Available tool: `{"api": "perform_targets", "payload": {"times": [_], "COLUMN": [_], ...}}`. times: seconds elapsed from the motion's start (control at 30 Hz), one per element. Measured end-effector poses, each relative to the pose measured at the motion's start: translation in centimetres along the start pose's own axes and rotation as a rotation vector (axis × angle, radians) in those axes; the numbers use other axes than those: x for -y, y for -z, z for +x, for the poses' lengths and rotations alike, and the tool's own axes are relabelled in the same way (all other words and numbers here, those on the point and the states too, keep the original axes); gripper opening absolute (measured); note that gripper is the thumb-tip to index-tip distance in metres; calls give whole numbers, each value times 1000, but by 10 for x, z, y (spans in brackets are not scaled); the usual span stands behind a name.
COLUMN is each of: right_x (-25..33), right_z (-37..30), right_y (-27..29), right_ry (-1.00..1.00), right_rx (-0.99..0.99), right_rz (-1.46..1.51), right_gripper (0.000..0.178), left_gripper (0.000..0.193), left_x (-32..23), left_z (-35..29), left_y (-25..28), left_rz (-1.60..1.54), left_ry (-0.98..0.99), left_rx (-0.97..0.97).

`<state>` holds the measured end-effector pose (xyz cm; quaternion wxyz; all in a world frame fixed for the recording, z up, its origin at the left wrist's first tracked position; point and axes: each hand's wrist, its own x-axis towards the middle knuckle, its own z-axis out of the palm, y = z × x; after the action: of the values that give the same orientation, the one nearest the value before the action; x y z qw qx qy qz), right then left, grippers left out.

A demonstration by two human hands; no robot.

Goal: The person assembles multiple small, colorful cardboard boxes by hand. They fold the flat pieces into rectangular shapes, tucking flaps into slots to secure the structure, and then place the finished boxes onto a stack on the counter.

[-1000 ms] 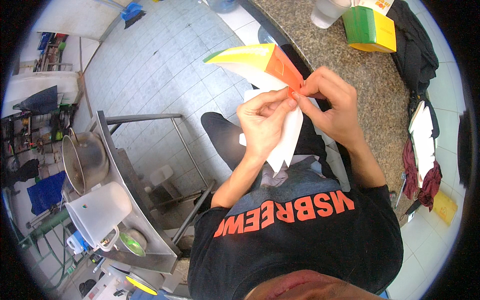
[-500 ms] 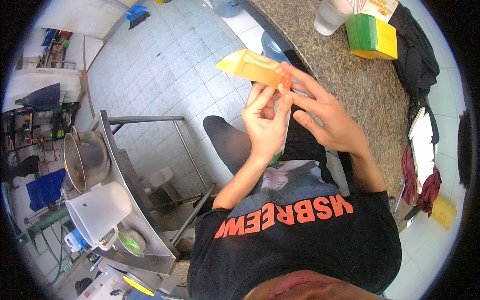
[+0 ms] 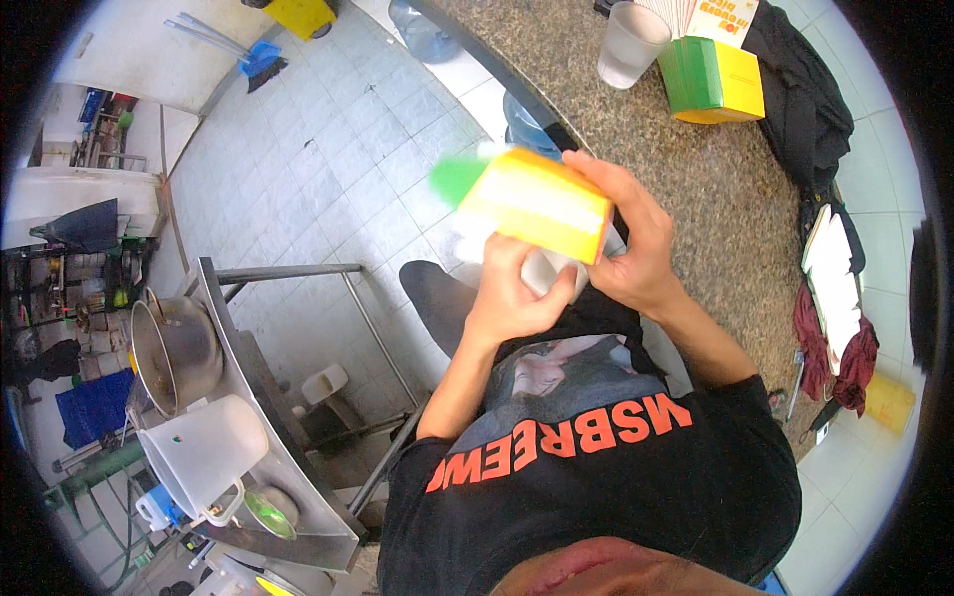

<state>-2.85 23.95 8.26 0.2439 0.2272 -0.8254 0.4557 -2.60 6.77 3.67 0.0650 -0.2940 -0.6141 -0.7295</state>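
Above my lap, both hands hold a yellow cardboard carton point(image 3: 542, 204) with a green end, smeared by motion. My left hand point(image 3: 512, 298) grips its lower side, the thumb against a white part that shows below the yellow panel. My right hand point(image 3: 636, 238) is wrapped round the carton's right end, fingers along the top edge and thumb underneath. Some fingertips are hidden behind the card. On the granite counter to the right stands a stack of green and yellow cartons point(image 3: 711, 79), beside a frosted cup point(image 3: 633, 45) and several upright printed papers point(image 3: 720, 20).
The granite counter point(image 3: 715, 248) runs along my right, with dark cloth point(image 3: 800, 99) at its far side. At left a metal table point(image 3: 288, 457) carries a pot point(image 3: 179, 353) and a white plastic jug point(image 3: 214, 447). Water bottles point(image 3: 422, 35) stand on the floor beyond the counter edge.
The carton has turned from a flat, narrow orange-yellow piece to a broader yellow face with green showing. My hands have come lower and the right hand has closed round its end.
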Motion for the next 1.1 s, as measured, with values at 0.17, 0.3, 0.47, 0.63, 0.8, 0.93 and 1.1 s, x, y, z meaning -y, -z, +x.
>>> {"api": "perform_targets", "payload": {"times": [0.17, 0.3, 0.47, 0.63, 0.8, 0.93, 1.1], "right_x": [-18, -27, -11, -4, 7, 7, 8], "right_z": [0, -6, 8, 0, -11, -16, -13], "right_y": [-3, -1, 10, -1, -15, -23, -18], "right_ry": [213, 374, 119, -166, -114, -11, -107], "right_rx": [-12, 68, 489, 268, 187, 193, 254], "right_rz": [-79, -48, -244, 342, 181, 58, 185], "right_gripper": [52, 46, 80, 95, 89, 74, 73], "left_gripper": [85, 46, 24, 12, 41, 50, 37], "left_x": [-27, -30, -16, -29, -24, -25, -15], "left_z": [11, 31, 22, 18, 8, 8, 1], "left_y": [14, 28, 24, 2, 0, -1, 1], "left_rz": [-1136, -856, -351, 106, -426, -350, -136], "left_ry": [386, 696, 452, 231, 281, 355, 355], "left_rx": [-284, -519, -569, -328, -267, -387, -444]}}
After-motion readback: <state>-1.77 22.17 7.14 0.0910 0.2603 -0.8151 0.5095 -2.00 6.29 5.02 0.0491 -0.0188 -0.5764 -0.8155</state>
